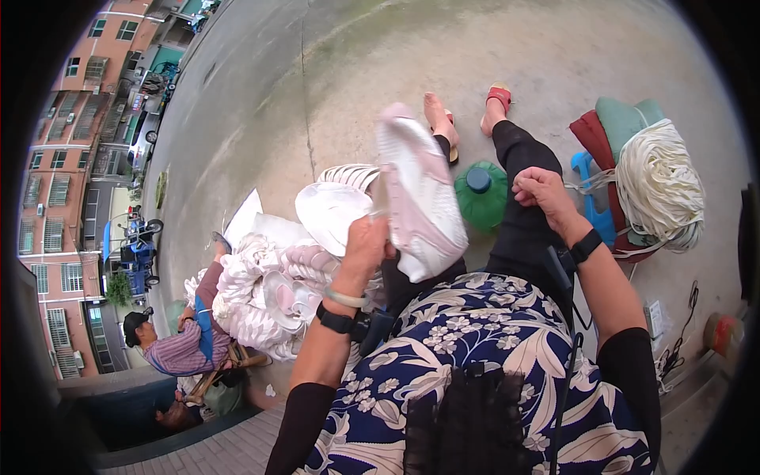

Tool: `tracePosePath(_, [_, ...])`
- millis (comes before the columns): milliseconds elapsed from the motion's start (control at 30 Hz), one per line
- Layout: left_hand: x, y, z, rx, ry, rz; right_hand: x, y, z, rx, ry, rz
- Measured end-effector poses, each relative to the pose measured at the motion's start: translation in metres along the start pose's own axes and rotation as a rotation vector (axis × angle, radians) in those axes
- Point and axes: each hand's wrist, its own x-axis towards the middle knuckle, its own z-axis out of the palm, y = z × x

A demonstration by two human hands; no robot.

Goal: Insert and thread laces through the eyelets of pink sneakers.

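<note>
My left hand [368,241] is closed on a white and pink sneaker upper [423,198], held up above my lap and tilted, with its paler pink end pointing away from me. To the right, my right hand [546,194] hovers over my right thigh with its fingers curled and pinched together. Whatever is between those fingertips is too small to make out. A thick bundle of white shoelaces [661,186] hangs to the right of that hand, some strands trailing toward it. Left of the held upper lies a heap of white and pink shoe uppers [265,289].
A green bottle [479,207] with a dark cap stands between my legs. Beneath the laces are green cloth [625,117], red material [590,134] and a blue plastic piece [598,214]. Another person [186,340] sits at the left beyond the heap. Cords [673,356] lie at right.
</note>
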Motion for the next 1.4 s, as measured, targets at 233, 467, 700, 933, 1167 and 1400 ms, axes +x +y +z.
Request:
tracePosePath(233, [0.054,-0.009,0.052,0.403,-0.129,-0.088,0.002,0.007,-0.006,0.029,0.04,0.035])
tracePosePath(467, [0.082,-0.024,0.051,0.174,-0.112,-0.233,0.021,0.01,0.015,-0.437,-0.02,-0.212])
tracePosePath(700, [0.055,-0.046,0.021,-0.458,0.077,-0.166,0.053,0.0,0.056,-1.335,-0.068,-0.502])
tracePosePath(933, [0.041,-0.069,0.005,-0.506,-0.027,-0.118,0.076,-0.001,0.078,-1.522,-0.25,-0.343])
tracePosePath(1167, [0.037,-0.083,-0.004,-0.45,0.006,-0.051,0.078,0.007,0.09,-1.562,-0.193,-0.444])
tracePosePath(1400, [0.03,-0.081,-0.005,-0.341,-0.062,-0.161,0.087,0.013,0.095,-1.489,-0.191,-0.508])
